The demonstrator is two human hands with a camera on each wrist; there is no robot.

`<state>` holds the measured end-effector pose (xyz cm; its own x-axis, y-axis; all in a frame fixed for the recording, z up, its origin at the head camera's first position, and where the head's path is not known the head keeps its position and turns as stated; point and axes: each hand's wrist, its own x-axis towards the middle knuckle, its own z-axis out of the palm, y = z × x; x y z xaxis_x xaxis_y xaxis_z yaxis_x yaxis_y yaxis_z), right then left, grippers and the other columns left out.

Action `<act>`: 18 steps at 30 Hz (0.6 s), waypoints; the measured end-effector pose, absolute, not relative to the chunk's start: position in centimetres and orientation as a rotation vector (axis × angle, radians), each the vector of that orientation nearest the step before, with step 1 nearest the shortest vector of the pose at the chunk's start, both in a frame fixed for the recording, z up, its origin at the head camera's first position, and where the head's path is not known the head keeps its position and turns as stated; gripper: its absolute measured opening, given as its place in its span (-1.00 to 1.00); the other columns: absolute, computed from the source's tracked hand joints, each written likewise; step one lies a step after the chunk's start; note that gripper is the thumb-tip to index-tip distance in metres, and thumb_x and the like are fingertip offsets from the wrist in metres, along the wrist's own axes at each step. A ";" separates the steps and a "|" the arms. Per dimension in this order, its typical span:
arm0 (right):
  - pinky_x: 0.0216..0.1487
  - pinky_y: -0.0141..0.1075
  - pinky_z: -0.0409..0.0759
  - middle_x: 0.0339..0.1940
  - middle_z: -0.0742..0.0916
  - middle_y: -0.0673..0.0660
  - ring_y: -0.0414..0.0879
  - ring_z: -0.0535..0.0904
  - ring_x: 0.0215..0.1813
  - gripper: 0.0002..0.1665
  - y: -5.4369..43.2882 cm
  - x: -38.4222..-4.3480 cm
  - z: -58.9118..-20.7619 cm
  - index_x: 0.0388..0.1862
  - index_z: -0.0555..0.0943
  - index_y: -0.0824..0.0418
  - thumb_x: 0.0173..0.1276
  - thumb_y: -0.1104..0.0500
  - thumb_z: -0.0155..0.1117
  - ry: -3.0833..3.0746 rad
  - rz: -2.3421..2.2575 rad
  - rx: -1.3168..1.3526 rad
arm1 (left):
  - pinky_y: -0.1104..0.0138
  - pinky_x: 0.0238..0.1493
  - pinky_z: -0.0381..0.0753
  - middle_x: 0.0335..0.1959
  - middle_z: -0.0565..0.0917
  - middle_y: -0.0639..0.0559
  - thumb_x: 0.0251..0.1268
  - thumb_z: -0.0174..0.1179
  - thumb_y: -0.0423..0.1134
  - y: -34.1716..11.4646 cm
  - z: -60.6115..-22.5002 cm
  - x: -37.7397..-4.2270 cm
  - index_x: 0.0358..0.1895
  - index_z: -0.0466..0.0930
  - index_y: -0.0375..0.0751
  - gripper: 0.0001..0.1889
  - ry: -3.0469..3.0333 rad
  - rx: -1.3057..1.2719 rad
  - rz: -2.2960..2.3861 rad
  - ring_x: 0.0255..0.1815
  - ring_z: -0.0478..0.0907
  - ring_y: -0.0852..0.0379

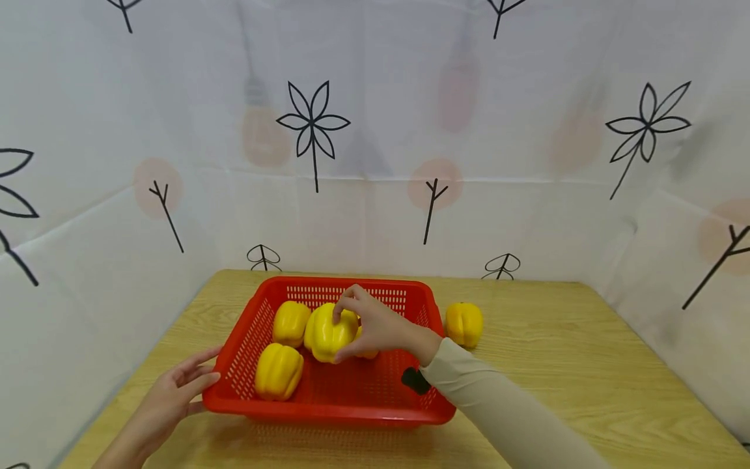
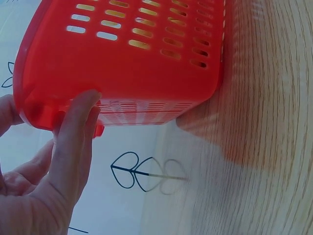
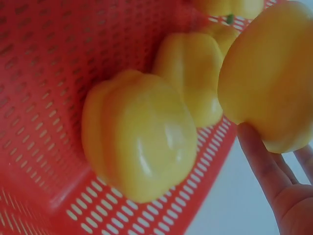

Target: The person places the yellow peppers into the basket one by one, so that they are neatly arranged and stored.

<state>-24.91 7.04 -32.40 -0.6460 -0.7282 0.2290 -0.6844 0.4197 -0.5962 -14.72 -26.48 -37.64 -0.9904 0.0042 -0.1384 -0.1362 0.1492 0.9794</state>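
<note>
A yellow bell pepper (image 1: 322, 333) is pinched between the thumb and fingers of my right hand (image 1: 375, 324), above the red basket (image 1: 328, 413). The right wrist view shows this held pepper (image 3: 269, 78) large at the right edge, raised above the others. Inside the basket lie a back-left pepper (image 1: 291, 322), a front-left pepper (image 1: 278, 372) and another pepper (image 1: 369, 352) partly hidden behind my right hand. My left hand (image 1: 170, 400) grips the basket's left rim near its corner; in the left wrist view its fingers (image 2: 73, 142) lie against the underside of the rim.
One more yellow pepper (image 1: 465, 324) sits on the wooden table (image 1: 586, 378), just outside the basket's right wall. A white cloth (image 1: 375, 228) printed with plants hangs behind the table and along both sides. A dark object (image 1: 415, 380) is at my right cuff.
</note>
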 end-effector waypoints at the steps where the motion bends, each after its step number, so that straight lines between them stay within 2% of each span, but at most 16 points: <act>1: -0.06 -0.34 0.46 -0.07 0.33 -0.05 -0.11 0.34 -0.02 -0.48 6.9 -24.9 -32.5 -0.23 0.46 -0.02 -0.10 -0.06 0.56 2.592 -1.014 -1.288 | 0.14 -0.15 0.60 -0.01 0.53 -0.09 0.32 0.14 -0.20 -26.5 -37.6 -14.7 0.41 0.11 -0.28 -0.34 2.295 -0.128 1.976 -0.13 0.57 0.09; 6: -0.04 -0.37 0.42 -0.11 0.33 -0.05 -0.14 0.34 -0.04 -0.48 6.0 -25.1 -33.3 -0.25 0.46 -0.05 -0.12 -0.08 0.57 2.591 -0.874 -1.311 | 0.14 -0.15 0.60 -0.02 0.54 -0.08 0.33 0.13 -0.21 -26.5 -37.7 -14.8 0.40 0.13 -0.25 -0.37 2.283 -0.110 1.986 -0.14 0.58 0.08; 13: -0.19 -0.42 0.41 -0.12 0.31 -0.02 -0.14 0.35 -0.14 -0.46 5.2 -24.8 -34.3 -0.28 0.44 -0.05 -0.14 -0.12 0.57 2.578 -0.700 -1.354 | 0.14 -0.14 0.60 -0.04 0.55 -0.06 0.34 0.12 -0.21 -26.7 -37.7 -14.8 0.40 0.13 -0.26 -0.38 2.265 -0.082 1.999 -0.14 0.58 0.07; 18: -0.22 -0.45 0.39 -0.16 0.32 0.00 -0.16 0.35 -0.17 -0.47 4.7 -24.5 -34.4 -0.31 0.44 -0.01 -0.15 -0.07 0.59 2.550 -0.662 -1.384 | 0.15 -0.15 0.60 -0.05 0.55 -0.05 0.34 0.12 -0.20 -26.8 -37.7 -14.7 0.37 0.23 -0.13 -0.45 2.269 -0.079 2.004 -0.14 0.58 0.08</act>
